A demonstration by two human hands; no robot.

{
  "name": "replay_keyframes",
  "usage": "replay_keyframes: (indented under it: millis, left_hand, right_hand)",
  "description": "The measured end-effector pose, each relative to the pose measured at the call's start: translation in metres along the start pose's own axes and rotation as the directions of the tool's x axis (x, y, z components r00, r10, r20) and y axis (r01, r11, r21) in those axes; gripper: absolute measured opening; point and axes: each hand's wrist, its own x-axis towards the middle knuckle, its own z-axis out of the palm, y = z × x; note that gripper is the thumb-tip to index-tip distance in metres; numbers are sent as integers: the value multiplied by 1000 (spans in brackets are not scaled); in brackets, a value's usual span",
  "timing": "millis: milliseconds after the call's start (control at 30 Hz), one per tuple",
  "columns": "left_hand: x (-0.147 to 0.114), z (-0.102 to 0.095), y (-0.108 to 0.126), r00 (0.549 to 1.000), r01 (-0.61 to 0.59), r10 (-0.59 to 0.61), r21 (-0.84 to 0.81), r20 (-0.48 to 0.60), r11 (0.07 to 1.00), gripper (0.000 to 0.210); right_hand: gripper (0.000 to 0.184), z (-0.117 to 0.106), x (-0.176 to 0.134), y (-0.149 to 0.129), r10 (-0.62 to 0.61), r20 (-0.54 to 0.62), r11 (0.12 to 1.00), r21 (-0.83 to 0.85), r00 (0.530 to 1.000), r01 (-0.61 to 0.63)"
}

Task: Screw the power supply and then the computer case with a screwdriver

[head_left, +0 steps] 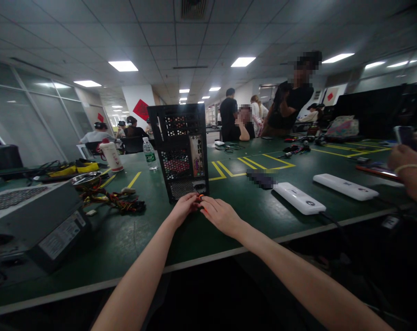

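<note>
A black computer case (160, 133) stands upright on the green table, with its rear panel of vent holes and ports facing me. Close in front of its lower right corner, my left hand (185, 207) and my right hand (222, 215) meet. The fingers of both are closed around a small thing with an orange part (201, 196). Most of that thing is hidden by the fingers, so its kind cannot be made out. To the left lies a grey power supply unit (32, 225), and near it a bundle of colored cables (118, 202).
A water bottle (149, 155) and a white tumbler (111, 156) stand behind on the left, near a metal bowl (86, 178). Two white devices (298, 197) with cords lie on the right. Another person's hand (405, 158) holds a phone at the right edge.
</note>
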Motion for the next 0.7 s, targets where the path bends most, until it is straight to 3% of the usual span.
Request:
replay_keyframes:
  millis: [200, 467, 600, 700]
  left_hand:
    - [1, -1, 3, 995, 14, -20, -62, -93, 998, 35]
    - [11, 1, 2, 983, 5, -29, -133, -179, 991, 27]
    - [14, 4, 4, 976, 44, -73, -144, -205, 989, 20]
    - [15, 8, 5, 965, 54, -93, -162, -244, 985, 17]
  right_hand:
    - [25, 1, -1, 0, -12, -2, 1000, -9, 1000, 12]
    - [23, -1, 2, -4, 63, 116, 993, 91, 991, -74]
    - [18, -3, 4, -13, 244, 162, 948, 169, 956, -271]
    - [16, -4, 6, -18, 469, 204, 827, 240, 860, -508]
